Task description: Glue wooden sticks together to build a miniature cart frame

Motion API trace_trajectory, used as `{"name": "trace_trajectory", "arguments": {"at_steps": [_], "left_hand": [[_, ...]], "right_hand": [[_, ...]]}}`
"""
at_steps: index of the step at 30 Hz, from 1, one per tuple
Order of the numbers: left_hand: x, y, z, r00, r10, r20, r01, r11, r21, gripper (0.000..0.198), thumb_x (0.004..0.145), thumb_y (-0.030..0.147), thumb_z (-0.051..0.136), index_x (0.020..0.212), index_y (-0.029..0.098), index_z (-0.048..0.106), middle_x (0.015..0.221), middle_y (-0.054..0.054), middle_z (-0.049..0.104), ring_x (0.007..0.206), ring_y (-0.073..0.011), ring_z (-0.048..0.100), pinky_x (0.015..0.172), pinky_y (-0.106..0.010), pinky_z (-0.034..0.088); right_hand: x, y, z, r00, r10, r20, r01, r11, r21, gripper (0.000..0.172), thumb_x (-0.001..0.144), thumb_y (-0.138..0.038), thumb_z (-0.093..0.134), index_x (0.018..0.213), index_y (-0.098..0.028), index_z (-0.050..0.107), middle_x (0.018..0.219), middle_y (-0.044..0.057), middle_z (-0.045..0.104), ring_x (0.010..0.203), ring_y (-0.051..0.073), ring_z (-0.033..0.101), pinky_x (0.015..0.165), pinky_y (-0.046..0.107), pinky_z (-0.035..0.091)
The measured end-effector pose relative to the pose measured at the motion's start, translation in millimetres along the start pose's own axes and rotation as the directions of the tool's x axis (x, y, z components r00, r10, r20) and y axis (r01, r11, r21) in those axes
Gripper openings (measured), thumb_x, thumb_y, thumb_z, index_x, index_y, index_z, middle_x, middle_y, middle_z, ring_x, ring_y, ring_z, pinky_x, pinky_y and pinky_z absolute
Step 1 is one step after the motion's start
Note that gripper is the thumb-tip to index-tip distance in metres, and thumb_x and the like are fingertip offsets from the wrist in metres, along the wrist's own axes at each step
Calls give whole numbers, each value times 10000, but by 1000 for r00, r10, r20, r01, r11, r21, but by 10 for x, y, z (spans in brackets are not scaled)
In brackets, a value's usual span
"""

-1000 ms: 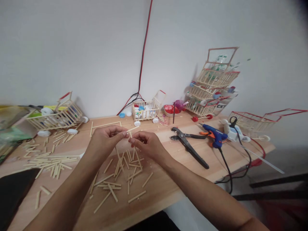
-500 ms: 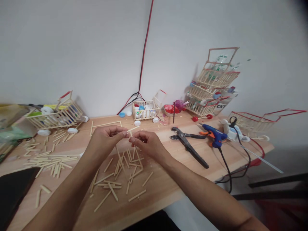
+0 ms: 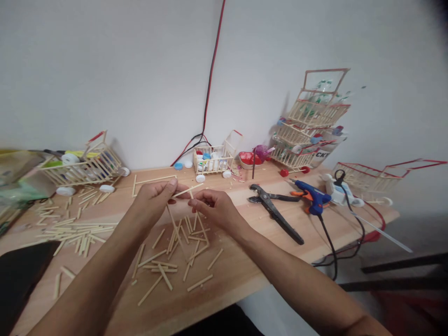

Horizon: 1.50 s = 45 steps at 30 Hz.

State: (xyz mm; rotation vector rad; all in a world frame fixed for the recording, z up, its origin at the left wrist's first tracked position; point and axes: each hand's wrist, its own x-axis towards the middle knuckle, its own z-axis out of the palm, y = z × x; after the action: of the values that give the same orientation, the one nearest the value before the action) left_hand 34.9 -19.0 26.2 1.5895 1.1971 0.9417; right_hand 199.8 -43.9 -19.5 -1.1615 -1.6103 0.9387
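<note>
Both of my hands are raised over the near middle of the wooden table, pinching a thin wooden stick frame (image 3: 200, 223) between them. Its two long sides slope down toward the table, and a crosswise stick (image 3: 189, 190) runs along its top. My left hand (image 3: 154, 200) is closed at the left part of the top, thumb up near the crosswise stick's end. At the upper right corner, my right hand (image 3: 214, 209) has thumb and fingers closed on the frame's right side. Fingertips behind the frame are partly hidden. Loose cut sticks (image 3: 159, 269) lie beneath and around it.
Black pliers (image 3: 275, 210) and a blue glue gun (image 3: 315, 196) lie to the right. Stick-built carts stand along the wall: a left cart (image 3: 84, 170), a small middle cart (image 3: 213, 161) and a stacked tower (image 3: 304, 126). A dark flat object (image 3: 24, 280) lies at left.
My left thumb has lifted and slid left along the crosswise stick, uncovering more of it. My right hand keeps its hold. The view has shifted very slightly.
</note>
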Motion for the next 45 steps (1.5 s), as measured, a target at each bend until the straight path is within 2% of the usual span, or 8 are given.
{"name": "trace_trajectory", "arguments": {"at_steps": [4, 8, 11, 22, 28, 40, 45], "left_hand": [[13, -13, -17, 1000, 19, 21, -20, 998, 51, 405, 753, 522, 552, 769, 160, 733, 811, -83, 746, 787, -220, 660, 746, -321, 488], [30, -46, -50, 998, 38, 58, -42, 997, 65, 314, 666, 452, 678, 779, 161, 712, 831, -86, 745, 803, -229, 673, 762, -329, 494], [25, -55, -60, 999, 12, 38, -14, 999, 41, 314, 618, 415, 722, 800, 161, 697, 802, -89, 746, 793, -245, 686, 744, -344, 505], [8, -31, -42, 998, 53, -16, -51, 994, 99, 192, 632, 358, 703, 737, 197, 692, 698, -41, 736, 686, -204, 677, 601, -273, 502], [-2, -31, -41, 1000, 25, -17, -23, 996, 91, 154, 640, 327, 689, 732, 205, 667, 685, -36, 733, 649, -201, 673, 520, -256, 484], [23, -49, -53, 997, 71, 23, -72, 996, 44, 142, 629, 313, 697, 695, 198, 645, 713, -34, 725, 697, -195, 680, 649, -279, 512], [32, -82, -61, 993, 117, 9, -117, 986, 115, 153, 641, 328, 696, 713, 194, 679, 752, -39, 722, 712, -189, 661, 699, -291, 504]], "right_hand": [[3, 20, 3, 1000, -8, 5, 8, 1000, 1, 200, 821, -311, 593, 726, -142, 643, 656, -8, 620, 549, 72, 451, 526, 194, 328], [8, 24, 5, 1000, 10, 14, -10, 1000, -12, 212, 824, -323, 588, 737, -143, 658, 647, -9, 617, 544, 71, 451, 520, 192, 325], [9, 17, 4, 999, 25, 24, -24, 1000, -12, 207, 825, -330, 591, 774, -147, 672, 659, -5, 632, 550, 72, 463, 519, 187, 328], [0, -12, 10, 1000, 14, 24, -13, 999, -30, 203, 832, -301, 580, 779, -139, 691, 668, 4, 648, 551, 70, 463, 520, 185, 336], [-2, -11, 20, 1000, 15, 14, -15, 999, -32, 180, 824, -274, 584, 755, -140, 682, 663, 0, 640, 547, 67, 460, 521, 185, 331], [-3, -22, 16, 999, 29, 14, -28, 999, -38, 184, 822, -297, 591, 762, -149, 682, 655, -2, 643, 540, 71, 464, 511, 190, 328], [0, -28, 9, 999, 29, 17, -29, 999, -19, 171, 821, -273, 589, 761, -143, 682, 647, -3, 639, 541, 68, 460, 516, 187, 331]]}}
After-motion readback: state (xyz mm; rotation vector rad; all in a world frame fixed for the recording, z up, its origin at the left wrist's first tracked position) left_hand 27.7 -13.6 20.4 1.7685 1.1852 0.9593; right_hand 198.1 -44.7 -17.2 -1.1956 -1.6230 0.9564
